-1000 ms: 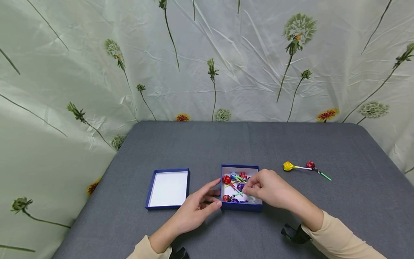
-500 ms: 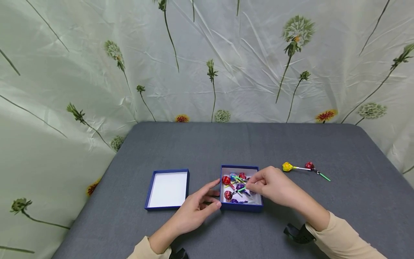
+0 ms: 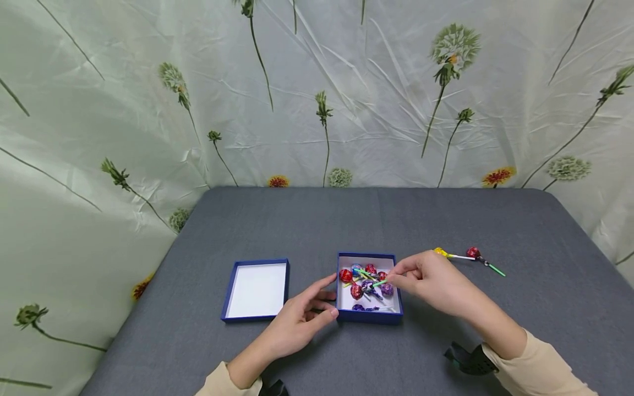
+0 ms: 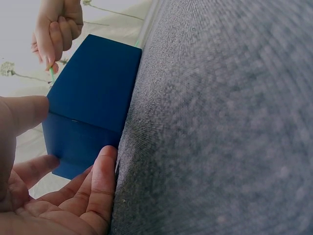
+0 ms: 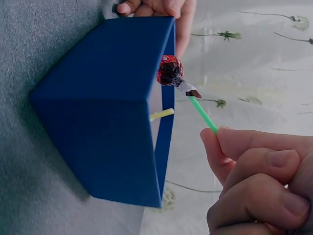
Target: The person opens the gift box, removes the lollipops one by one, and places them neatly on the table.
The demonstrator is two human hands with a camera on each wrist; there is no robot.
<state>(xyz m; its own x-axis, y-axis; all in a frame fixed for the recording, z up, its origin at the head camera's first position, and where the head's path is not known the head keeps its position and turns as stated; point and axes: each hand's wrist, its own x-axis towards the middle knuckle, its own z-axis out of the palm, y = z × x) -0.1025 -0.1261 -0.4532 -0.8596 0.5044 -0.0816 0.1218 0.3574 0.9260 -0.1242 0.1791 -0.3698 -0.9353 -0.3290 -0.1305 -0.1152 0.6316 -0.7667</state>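
Note:
My right hand (image 3: 438,281) pinches the green stick of a lollipop (image 5: 171,72) with a red and dark wrapper between thumb and fingertip. Its candy end is at the mouth of a blue box (image 3: 370,317), and the right wrist view shows it by the rim. Inside the white-lined box lie several lollipops, among them a bright red one (image 3: 345,275) and a purple one (image 3: 387,290). My left hand (image 3: 303,323) rests against the box's left side, thumb near the front corner and fingers spread along the wall, not curled round it.
Left of the box lies its blue-edged lid (image 3: 258,290), white inside up. Right of it on the grey table (image 3: 307,220) are a yellow lollipop (image 3: 440,252) and a dark red one (image 3: 473,253). A flower-printed curtain (image 3: 277,132) hangs behind.
My right hand has drawn up and to the right with the lollipop, whose candy end moved from the box's front left towards its middle. My left hand stays at the box.

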